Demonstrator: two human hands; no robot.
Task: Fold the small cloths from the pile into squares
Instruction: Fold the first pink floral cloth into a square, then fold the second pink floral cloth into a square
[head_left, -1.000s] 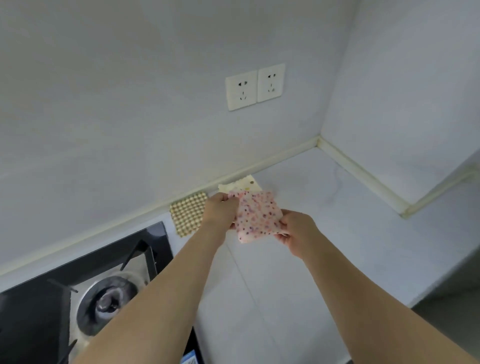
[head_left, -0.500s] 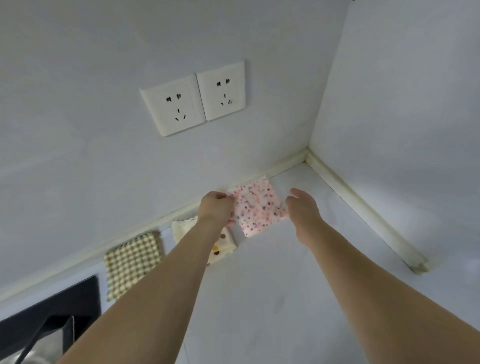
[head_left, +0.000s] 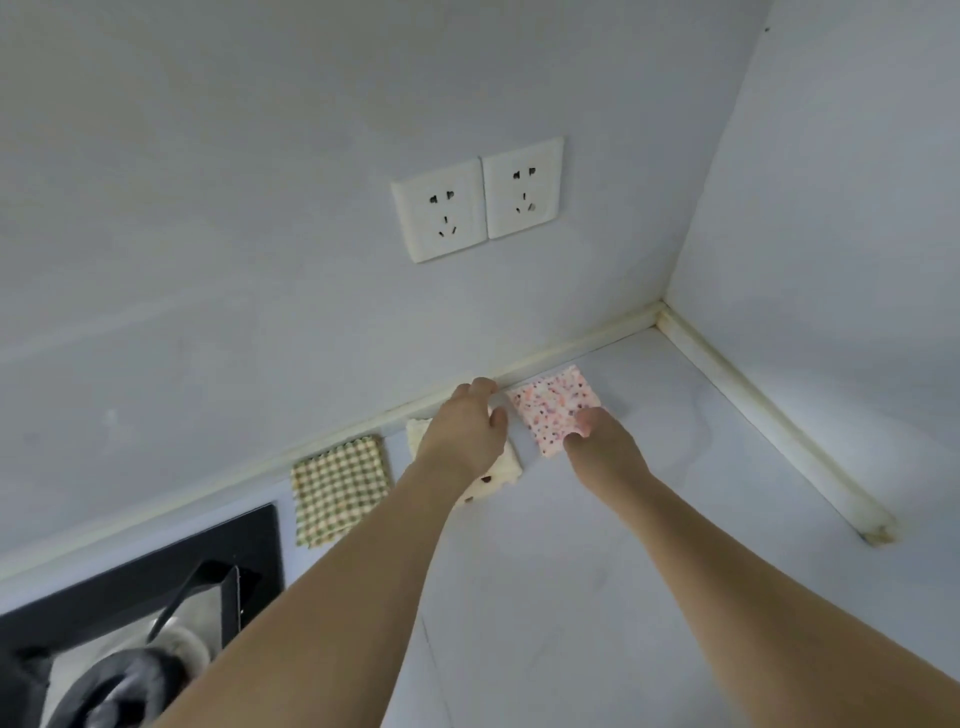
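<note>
A folded pink spotted cloth (head_left: 551, 408) lies flat on the white counter (head_left: 597, 545) by the back wall. My right hand (head_left: 597, 439) rests on its near right corner with fingers laid on the fabric. My left hand (head_left: 467, 431) hovers just left of the pink cloth, fingers loosely spread and holding nothing, covering most of a folded cream cloth (head_left: 498, 475) with small dots. A folded green checked cloth (head_left: 340, 488) lies further left along the wall.
A black gas hob (head_left: 135, 597) with a burner sits at the lower left. Two wall sockets (head_left: 478, 200) are above the cloths. The side wall and its raised trim (head_left: 769, 415) close the counter on the right.
The pink cloth went from being held in the air by both hands to lying on the counter right of the cream cloth. My left hand let go of it.
</note>
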